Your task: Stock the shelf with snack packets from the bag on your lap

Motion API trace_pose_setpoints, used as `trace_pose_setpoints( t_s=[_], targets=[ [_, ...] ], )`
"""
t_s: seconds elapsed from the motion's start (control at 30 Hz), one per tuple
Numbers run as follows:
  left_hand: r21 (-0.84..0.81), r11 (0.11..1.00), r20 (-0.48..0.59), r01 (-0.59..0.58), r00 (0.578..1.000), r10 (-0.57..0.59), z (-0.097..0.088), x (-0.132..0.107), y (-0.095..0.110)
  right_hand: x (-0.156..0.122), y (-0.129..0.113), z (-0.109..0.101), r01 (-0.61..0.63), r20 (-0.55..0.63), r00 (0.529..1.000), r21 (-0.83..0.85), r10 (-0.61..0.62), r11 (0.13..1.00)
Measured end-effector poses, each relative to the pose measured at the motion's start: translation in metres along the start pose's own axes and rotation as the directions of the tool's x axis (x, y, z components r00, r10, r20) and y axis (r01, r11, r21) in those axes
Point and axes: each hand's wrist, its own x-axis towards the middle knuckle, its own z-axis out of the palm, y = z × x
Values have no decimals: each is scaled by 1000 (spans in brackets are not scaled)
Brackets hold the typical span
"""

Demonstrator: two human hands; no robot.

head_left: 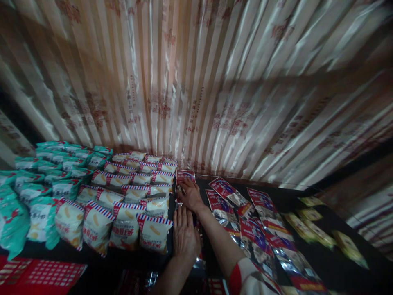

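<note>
My right hand [190,196] lies palm down, fingers stretched, on a red and silver flat snack packet [186,175] near the back of the black shelf. Just in front of it, my left hand [185,235] rests flat with its fingers together and straight, touching packets of the same kind. Both hands cover most of this column. To the left stand rows of white snack bags [155,233] with striped blue, white and red tops. On the right, more red and silver packets [256,239] lie loosely overlapping.
Teal snack bags [43,217] fill the far left. Small yellow packs [348,248] lie on the right of the black surface [325,262]. A red plastic basket [52,273] is at the lower left. Behind hangs a pleated, printed curtain-like sheet [196,86].
</note>
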Motion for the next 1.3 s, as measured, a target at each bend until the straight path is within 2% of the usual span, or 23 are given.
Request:
trace_pose_setpoints(
  t_s=[0.17,0.43,0.67,0.87,1.1,1.3],
  targets=[
    [3,1000,-19,-6,1000,6,2,0,0,-5,-2,-2,-36,38,999,-43,38,998],
    [-7,1000,-14,-3,1000,3,0,0,0,-1,2,2,-63,46,997,2,62,998],
    [2,1000,11,-22,1000,22,-2,3,-1,-2,6,8,-52,-40,998,13,53,999],
    [-21,999,-34,-24,999,23,-6,4,2,-7,4,6,-23,-132,991,38,28,999],
    [-58,997,-10,-44,999,43,-20,-11,15,-39,-3,-6,-10,-273,960,182,60,983],
    [-71,996,66,-54,996,59,-35,-44,25,-84,-13,-17,-23,-329,938,268,114,963]
  ],
)
